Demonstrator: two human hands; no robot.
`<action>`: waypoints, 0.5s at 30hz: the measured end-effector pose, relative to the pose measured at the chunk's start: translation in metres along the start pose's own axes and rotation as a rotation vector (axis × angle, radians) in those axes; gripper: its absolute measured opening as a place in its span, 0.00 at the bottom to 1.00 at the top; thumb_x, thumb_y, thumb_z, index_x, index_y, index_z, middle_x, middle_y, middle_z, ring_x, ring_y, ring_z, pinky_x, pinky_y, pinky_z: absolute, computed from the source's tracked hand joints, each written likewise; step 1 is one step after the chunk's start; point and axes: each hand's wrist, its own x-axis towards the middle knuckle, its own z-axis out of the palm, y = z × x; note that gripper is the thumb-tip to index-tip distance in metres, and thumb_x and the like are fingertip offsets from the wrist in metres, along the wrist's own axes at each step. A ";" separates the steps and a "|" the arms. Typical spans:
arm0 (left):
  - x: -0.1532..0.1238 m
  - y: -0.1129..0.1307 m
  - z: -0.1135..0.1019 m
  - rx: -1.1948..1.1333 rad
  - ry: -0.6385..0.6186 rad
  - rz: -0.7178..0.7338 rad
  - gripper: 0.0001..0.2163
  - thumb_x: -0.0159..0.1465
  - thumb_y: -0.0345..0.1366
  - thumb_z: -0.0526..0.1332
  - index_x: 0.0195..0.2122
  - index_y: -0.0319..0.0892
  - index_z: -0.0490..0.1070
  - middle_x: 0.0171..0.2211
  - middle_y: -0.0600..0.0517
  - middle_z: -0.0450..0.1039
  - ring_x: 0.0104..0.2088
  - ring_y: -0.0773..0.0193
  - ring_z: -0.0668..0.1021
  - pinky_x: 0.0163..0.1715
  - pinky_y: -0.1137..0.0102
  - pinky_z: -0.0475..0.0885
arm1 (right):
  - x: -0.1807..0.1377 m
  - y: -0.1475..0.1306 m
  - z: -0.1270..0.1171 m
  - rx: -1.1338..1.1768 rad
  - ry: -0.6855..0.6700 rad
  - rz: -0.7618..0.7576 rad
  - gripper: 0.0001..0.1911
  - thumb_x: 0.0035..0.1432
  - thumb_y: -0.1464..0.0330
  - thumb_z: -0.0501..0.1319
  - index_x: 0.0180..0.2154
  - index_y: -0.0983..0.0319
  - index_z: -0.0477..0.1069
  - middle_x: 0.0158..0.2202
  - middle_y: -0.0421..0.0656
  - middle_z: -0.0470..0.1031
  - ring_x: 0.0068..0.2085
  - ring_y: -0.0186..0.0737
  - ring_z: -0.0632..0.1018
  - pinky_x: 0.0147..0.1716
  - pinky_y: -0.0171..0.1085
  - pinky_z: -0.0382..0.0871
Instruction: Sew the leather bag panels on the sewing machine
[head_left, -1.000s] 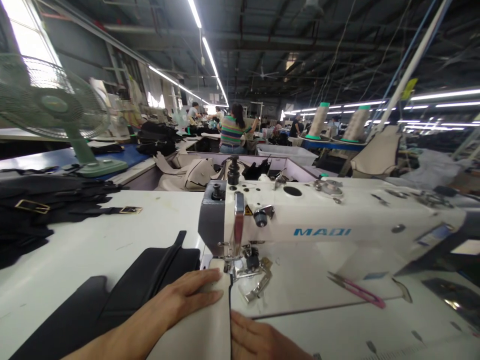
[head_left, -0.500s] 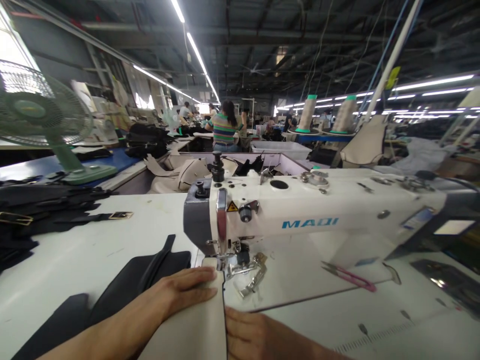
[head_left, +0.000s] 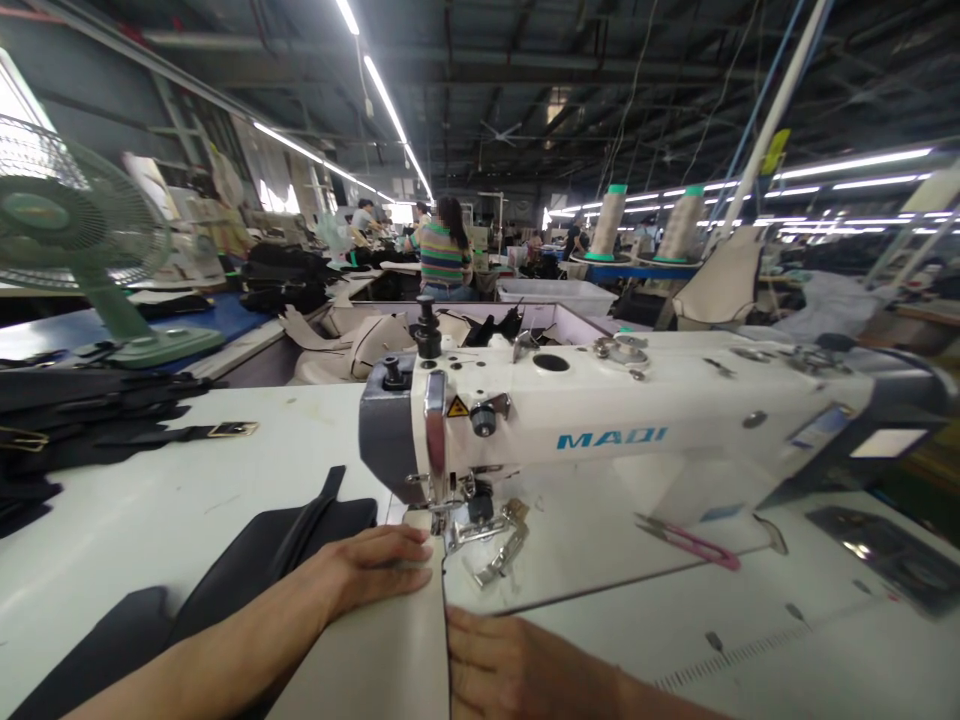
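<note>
Cream panel (head_left: 390, 640), near end cut off by the lower frame edge, lying on the white table (head_left: 187, 500) with its far end under the presser foot (head_left: 442, 515) of the sewing machine (head_left: 615, 420); needle too small to make out. Factory hall with strip lights, green fan (head_left: 67, 230), black pieces (head_left: 247, 570). Long axis runs away from the viewer toward the foot. Left hand (head_left: 375, 565) flat, fingers together, on the panel; right hand (head_left: 510, 670) flat beside its dark edge, fingertips partly cut off.

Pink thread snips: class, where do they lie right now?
The pink thread snips lie on the sewing machine bed, right of the needle, beneath its arm.
</note>
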 end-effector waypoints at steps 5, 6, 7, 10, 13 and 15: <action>-0.002 0.001 -0.003 -0.022 -0.002 -0.034 0.14 0.68 0.40 0.59 0.51 0.39 0.68 0.50 0.46 0.69 0.45 0.56 0.75 0.44 0.58 0.74 | -0.002 -0.002 0.004 0.006 -0.014 0.024 0.12 0.63 0.78 0.54 0.27 0.65 0.68 0.32 0.45 0.72 0.37 0.39 0.74 0.51 0.38 0.68; -0.001 0.001 -0.004 -0.029 -0.002 -0.037 0.14 0.68 0.40 0.59 0.51 0.39 0.68 0.50 0.46 0.69 0.46 0.56 0.75 0.44 0.58 0.74 | -0.002 -0.002 0.004 0.005 -0.014 0.024 0.13 0.64 0.77 0.53 0.27 0.64 0.68 0.32 0.45 0.72 0.38 0.39 0.74 0.51 0.38 0.68; -0.001 0.001 -0.004 -0.036 -0.001 -0.038 0.14 0.68 0.40 0.59 0.51 0.39 0.68 0.50 0.46 0.69 0.46 0.56 0.75 0.44 0.58 0.74 | -0.001 -0.002 0.004 0.002 -0.002 0.026 0.14 0.65 0.77 0.53 0.27 0.64 0.68 0.32 0.45 0.72 0.37 0.38 0.74 0.51 0.37 0.68; -0.001 0.000 -0.004 -0.062 0.007 -0.035 0.14 0.68 0.40 0.59 0.51 0.39 0.68 0.50 0.46 0.69 0.46 0.56 0.75 0.45 0.58 0.74 | 0.005 0.000 0.001 -0.009 0.122 0.044 0.21 0.68 0.78 0.46 0.25 0.65 0.68 0.29 0.44 0.71 0.35 0.36 0.74 0.52 0.35 0.68; 0.003 -0.001 0.000 -0.093 0.016 -0.007 0.13 0.68 0.41 0.59 0.49 0.39 0.69 0.49 0.47 0.69 0.45 0.56 0.75 0.45 0.58 0.74 | 0.013 0.003 0.000 0.004 0.310 0.062 0.29 0.70 0.79 0.37 0.23 0.65 0.68 0.24 0.41 0.67 0.29 0.34 0.73 0.53 0.32 0.67; 0.008 -0.001 0.004 -0.107 0.018 0.018 0.13 0.68 0.42 0.60 0.46 0.38 0.71 0.47 0.48 0.71 0.45 0.55 0.75 0.45 0.58 0.73 | 0.014 0.005 0.004 0.010 0.415 0.073 0.31 0.71 0.78 0.35 0.23 0.65 0.68 0.22 0.41 0.66 0.28 0.34 0.73 0.53 0.31 0.66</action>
